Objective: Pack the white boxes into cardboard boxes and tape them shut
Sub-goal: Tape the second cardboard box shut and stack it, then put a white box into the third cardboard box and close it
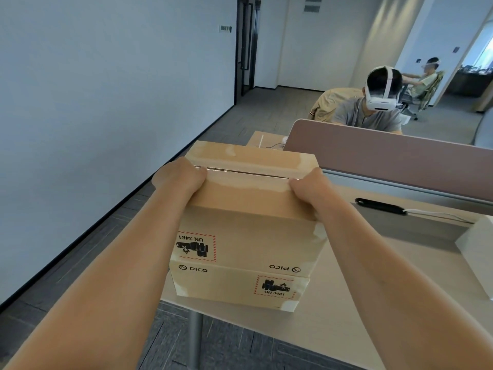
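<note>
Head view: cardboard box [248, 236] sat on the bench [373, 289] at its near-left corner, top flaps folded shut. Left grip [178, 177] and right grip [310, 186] clamped its top side edges, thumbs on the near flap. White box [477, 252] sat at the bench's right.

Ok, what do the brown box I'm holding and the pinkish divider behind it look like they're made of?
The brown box looks like matte cardboard: creased folds, printed labels, and pale patches where the surface layer looks peeled. The divider looks fabric-covered, soft and non-reflective, though matte plastic can't be ruled out.
</note>
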